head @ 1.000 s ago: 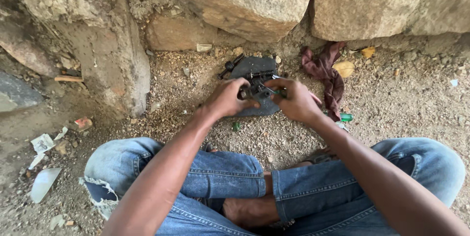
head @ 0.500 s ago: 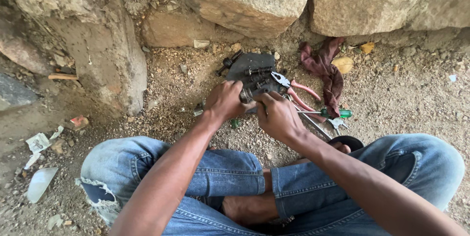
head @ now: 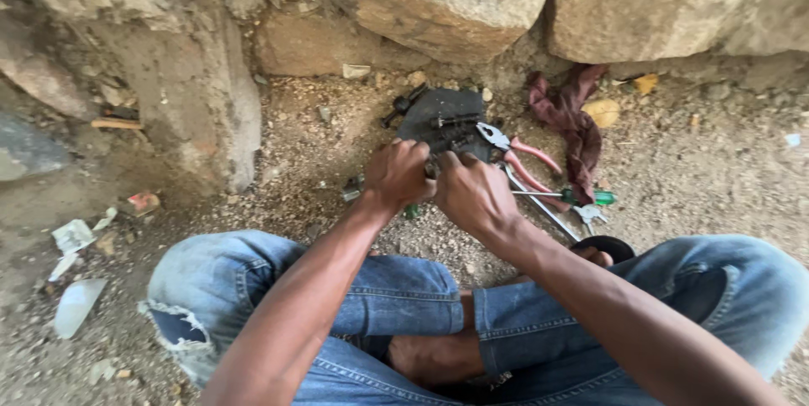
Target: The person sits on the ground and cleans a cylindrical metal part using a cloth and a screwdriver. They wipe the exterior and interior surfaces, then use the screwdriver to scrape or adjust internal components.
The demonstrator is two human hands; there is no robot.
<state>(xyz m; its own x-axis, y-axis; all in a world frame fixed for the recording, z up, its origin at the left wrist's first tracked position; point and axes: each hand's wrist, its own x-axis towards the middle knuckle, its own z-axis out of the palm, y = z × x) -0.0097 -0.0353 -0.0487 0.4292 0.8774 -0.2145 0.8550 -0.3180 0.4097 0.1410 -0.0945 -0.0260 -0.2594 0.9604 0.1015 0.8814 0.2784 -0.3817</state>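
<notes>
Dark metal part (head: 442,124) on gravel; left hand (head: 398,175), right hand (head: 472,194) both gripping its near edge; red-handled pliers (head: 516,153) beside.

1. Crumpled white paper wrapper scraps (head: 74,236) lie on the dirt ground at the left.
2. A small reddish, crushed packet (head: 143,201) lies just beyond them, near the stone base.
3. No labels, signs or screens show.

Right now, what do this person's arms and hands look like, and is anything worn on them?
Both forearms are bare to the frame's edge: no sleeves, gloves, watch or rings visible on the left hand or right hand. Below them, faded blue jeans, torn at one knee.
</notes>
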